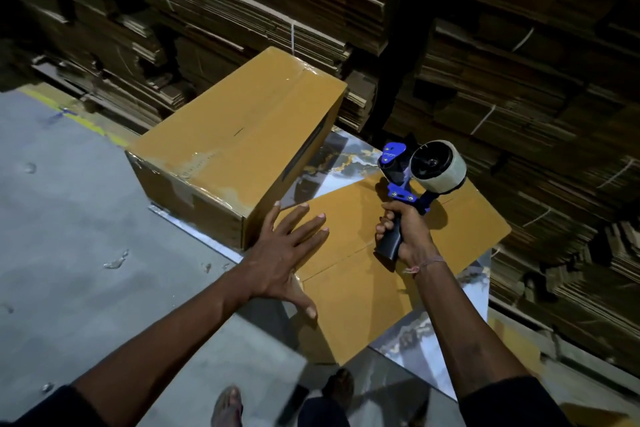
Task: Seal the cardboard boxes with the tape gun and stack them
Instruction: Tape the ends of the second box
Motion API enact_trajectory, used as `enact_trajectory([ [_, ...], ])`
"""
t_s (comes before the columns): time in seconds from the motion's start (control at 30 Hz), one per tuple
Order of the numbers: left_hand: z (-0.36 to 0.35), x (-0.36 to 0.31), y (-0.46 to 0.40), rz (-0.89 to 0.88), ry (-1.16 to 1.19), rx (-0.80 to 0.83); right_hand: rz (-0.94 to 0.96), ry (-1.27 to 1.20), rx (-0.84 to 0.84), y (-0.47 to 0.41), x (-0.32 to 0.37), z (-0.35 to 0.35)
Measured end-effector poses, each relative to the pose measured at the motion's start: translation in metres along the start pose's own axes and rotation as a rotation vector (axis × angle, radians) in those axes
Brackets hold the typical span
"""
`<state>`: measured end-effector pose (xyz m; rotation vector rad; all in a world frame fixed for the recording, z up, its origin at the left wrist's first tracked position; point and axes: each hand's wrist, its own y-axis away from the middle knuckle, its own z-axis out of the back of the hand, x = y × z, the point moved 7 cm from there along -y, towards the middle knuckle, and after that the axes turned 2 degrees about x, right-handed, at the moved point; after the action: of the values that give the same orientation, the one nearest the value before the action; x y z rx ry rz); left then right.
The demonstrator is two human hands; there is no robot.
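Stacked flat cartons (502, 62) back our marbled worktop (346, 156). Our left hand (282, 246) presses flat, fingers spread, on the untaped box (381, 274); our right hand (403, 236) grips the tape gun (412, 180) above it. A sealed box (235, 142) lies just beside.

The part of the lower box (367, 274) under the left hand (282, 253) is covered, and its right corner beside the tape gun (412, 191) is lost in shadow. Much of the tape gun's grip is hidden by the fingers (381, 229) of the right hand (410, 236). Most of the surface (433, 354) around that box is concealed. The stacked cardboard (519, 97) beyond it is cut off by the frame and too dark to be told apart.
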<state>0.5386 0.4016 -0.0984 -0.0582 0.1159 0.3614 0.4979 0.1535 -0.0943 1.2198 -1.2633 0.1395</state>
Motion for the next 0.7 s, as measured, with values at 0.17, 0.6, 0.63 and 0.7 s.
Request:
enact_trajectory([
  [0.17,-0.005,-0.007,-0.015,0.067,0.082,-0.031,-0.015,0.024,-0.004,-0.006,0.007,0.004],
  [0.6,-0.001,-0.023,-0.132,0.189,0.319,-0.133,0.032,0.227,0.037,-0.005,0.062,-0.001],
  [0.63,0.000,-0.019,-0.127,0.202,0.390,-0.209,0.028,0.243,0.042,-0.003,0.063,-0.003],
  [0.7,0.001,-0.009,-0.113,0.259,0.516,-0.360,0.015,0.282,0.047,0.002,0.063,-0.009],
])
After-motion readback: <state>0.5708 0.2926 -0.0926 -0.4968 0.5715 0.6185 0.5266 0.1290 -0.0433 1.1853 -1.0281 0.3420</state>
